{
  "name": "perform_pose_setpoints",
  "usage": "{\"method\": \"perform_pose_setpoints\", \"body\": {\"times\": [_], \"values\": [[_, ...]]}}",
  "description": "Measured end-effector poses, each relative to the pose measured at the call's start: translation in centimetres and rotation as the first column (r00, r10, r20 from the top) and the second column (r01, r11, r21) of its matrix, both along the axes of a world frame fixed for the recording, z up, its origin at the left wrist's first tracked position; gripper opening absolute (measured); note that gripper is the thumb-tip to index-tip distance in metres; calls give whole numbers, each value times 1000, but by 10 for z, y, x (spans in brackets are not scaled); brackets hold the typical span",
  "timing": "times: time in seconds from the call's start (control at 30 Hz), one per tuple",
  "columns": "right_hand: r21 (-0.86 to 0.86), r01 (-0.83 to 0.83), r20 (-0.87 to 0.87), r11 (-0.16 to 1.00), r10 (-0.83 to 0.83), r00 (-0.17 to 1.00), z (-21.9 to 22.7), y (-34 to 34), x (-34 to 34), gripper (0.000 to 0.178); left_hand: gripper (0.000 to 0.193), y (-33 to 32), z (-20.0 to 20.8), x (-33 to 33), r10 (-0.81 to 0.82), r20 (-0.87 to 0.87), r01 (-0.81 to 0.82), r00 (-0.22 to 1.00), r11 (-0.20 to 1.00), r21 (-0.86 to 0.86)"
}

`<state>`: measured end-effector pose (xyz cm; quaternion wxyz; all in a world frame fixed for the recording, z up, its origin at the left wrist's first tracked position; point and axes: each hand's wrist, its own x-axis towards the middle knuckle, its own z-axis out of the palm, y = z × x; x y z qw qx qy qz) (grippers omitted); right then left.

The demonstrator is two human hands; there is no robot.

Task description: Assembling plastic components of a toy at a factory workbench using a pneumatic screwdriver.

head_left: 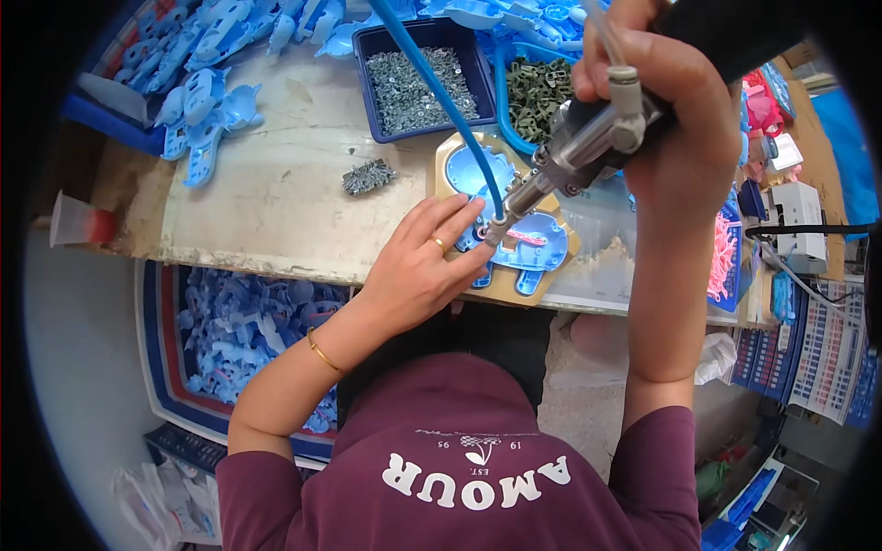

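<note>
My right hand (pixel 680 101) grips a pneumatic screwdriver (pixel 583 147) with a metal front and a dark body, slanting down to the left. Its tip meets a light blue plastic toy shell (pixel 548 241) seated in a tan fixture (pixel 574 246) on the bench. My left hand (pixel 413 262) lies over the shell's left side, fingers stretched out around the driver tip and touching the part. A pink strip (pixel 526 237) sits inside the shell. A blue air hose (pixel 450 101) comes down to the tip. My fingers hide the spot right under the tip.
Behind stand a dark blue bin (pixel 432 133) of small screws and a blue basket (pixel 503 106) of dark green clips. A small heap of screws (pixel 368 177) lies on the bench. Blue shells (pixel 207 119) pile up at far left; more fill a box (pixel 262 331) below. Pink pieces (pixel 723 248) are at right.
</note>
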<state>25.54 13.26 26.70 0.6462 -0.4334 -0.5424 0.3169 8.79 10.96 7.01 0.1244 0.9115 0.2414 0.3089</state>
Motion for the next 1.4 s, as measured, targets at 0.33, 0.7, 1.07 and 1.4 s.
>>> {"method": "perform_pose_setpoints", "body": {"times": [0.33, 0.7, 1.07, 1.4], "values": [[-30, 106, -99, 994, -109, 989, -9, -10, -7, 55, 25, 0, 1, 3, -3, -20, 3, 1000, 1000, 11], [142, -72, 242, 987, 36, 970, 52, 68, 100, 67, 15, 13, 103, -56, -232, 44, 235, 972, 930, -283], [131, 338, 966, 932, -196, 166, -145, 125, 256, 31, 58, -29, 144, -172, 245, -672, -500, 699, 839, -215], [147, 438, 839, 887, -346, 420, -99, 83, 255, 33, 44, 20, 111, -30, -197, -201, 135, 959, 949, -285]]}}
